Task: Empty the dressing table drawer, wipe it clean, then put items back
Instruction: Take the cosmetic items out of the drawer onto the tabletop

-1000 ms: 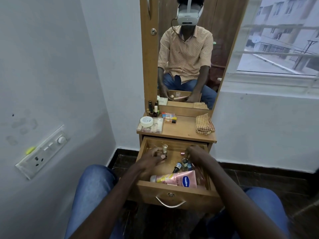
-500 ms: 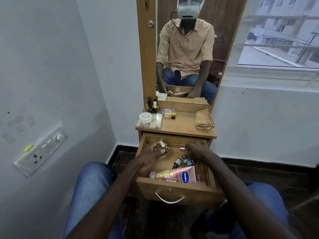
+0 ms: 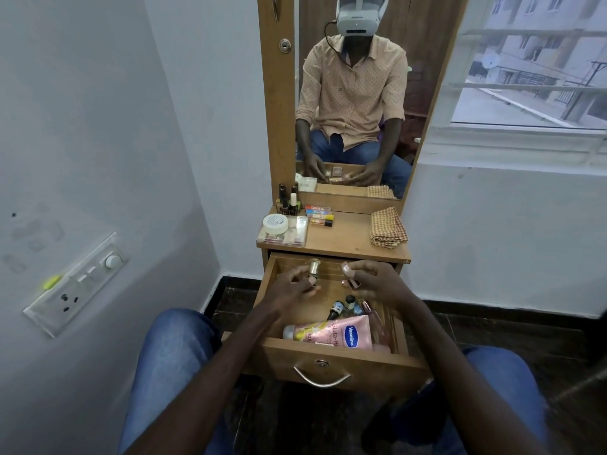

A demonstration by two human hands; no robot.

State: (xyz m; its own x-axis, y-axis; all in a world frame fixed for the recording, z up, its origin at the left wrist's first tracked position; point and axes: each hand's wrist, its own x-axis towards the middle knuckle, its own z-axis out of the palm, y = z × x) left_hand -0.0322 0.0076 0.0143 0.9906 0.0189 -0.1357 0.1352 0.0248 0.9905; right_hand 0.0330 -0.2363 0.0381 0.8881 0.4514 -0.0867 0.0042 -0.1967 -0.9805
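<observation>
Drawer [image 3: 341, 356] is pulled out over my knees, far from emptied: tube [image 3: 331, 333] lies along the front wall, small bottles [image 3: 338, 307] jumbled just behind it. Over the back half, my left hand [image 3: 289, 290] curls round a gold-capped bottle [image 3: 313, 269]. My right hand [image 3: 377, 284] pinches a pink piece [image 3: 346, 268] at the fingertips, with a second lower down, grip unclear. Risk: both hands carry tiny slick items, and one could slip back in or onto the floor. Tabletop [image 3: 345, 239] beyond is crowded on the left by box [image 3: 289, 236]; setting down there could topple polish bottles [image 3: 289, 200]. Cloth [image 3: 387, 228] lies on the right.
</observation>
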